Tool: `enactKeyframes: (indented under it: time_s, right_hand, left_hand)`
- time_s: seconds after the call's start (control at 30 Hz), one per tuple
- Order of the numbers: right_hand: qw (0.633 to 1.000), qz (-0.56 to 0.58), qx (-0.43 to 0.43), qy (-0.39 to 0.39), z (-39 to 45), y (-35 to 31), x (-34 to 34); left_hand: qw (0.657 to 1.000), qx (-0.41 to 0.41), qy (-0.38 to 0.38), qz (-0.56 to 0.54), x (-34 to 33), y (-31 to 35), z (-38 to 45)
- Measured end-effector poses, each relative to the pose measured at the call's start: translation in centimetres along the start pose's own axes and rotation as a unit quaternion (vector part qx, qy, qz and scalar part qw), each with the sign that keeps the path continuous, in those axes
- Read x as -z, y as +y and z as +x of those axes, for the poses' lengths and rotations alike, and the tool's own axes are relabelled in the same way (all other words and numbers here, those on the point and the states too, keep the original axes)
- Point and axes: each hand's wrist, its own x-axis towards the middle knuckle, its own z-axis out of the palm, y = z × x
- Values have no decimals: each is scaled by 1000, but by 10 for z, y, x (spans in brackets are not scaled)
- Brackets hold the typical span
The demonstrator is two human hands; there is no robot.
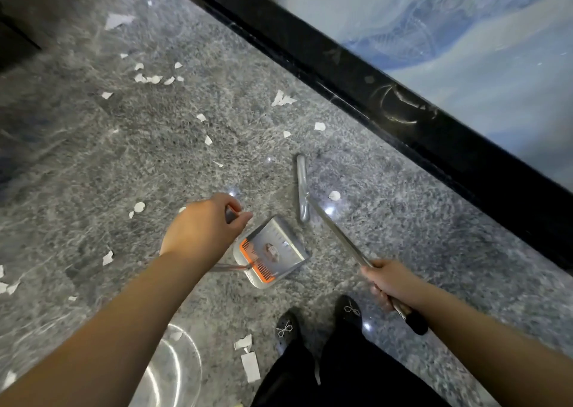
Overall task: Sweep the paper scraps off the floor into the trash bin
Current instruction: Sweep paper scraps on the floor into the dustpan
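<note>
White paper scraps [282,99] lie scattered over the grey speckled floor [124,164], most of them ahead and to the left. My left hand [204,230] grips the top of the handle of a grey dustpan [273,251] with an orange comb edge; the pan stands on the floor just in front of my feet. My right hand [392,282] grips the metal pole of a broom whose grey head [302,186] rests on the floor just beyond the pan. A shiny metal trash bin [173,372] shows at the bottom left, partly behind my left arm.
A black baseboard [387,96] runs diagonally along the right, below a blue-white marbled wall [465,34]. Dark furniture or wall edges sit at the top left. My black shoes [319,323] stand right behind the dustpan, with larger scraps [249,364] beside them.
</note>
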Motion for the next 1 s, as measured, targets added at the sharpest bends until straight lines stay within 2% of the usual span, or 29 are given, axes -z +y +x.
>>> enactKeyframes:
  time_s: [0.17,0.33,0.47,0.63,0.8,1.0]
  right_hand:
    - [999,-17,3,40,12,-15,46]
    - [997,-56,15,41,43,-41,111]
    - [997,-62,5,47,77,-65,160]
    - [996,-88,-11,25,123,-92,206]
    - [995,-92,-34,-2,149,-112,220]
    - [982,-150,-27,-115,140,-115,223]
  left_hand:
    - [1000,-19,-4,-9,1,48,33]
    - [999,-36,-12,1,-19,111,71]
    - [1000,-9,12,6,-34,148,102]
    - [999,42,-10,33,-53,197,151]
    - [997,62,-10,32,-57,224,184]
    - [997,66,7,46,-53,225,187]
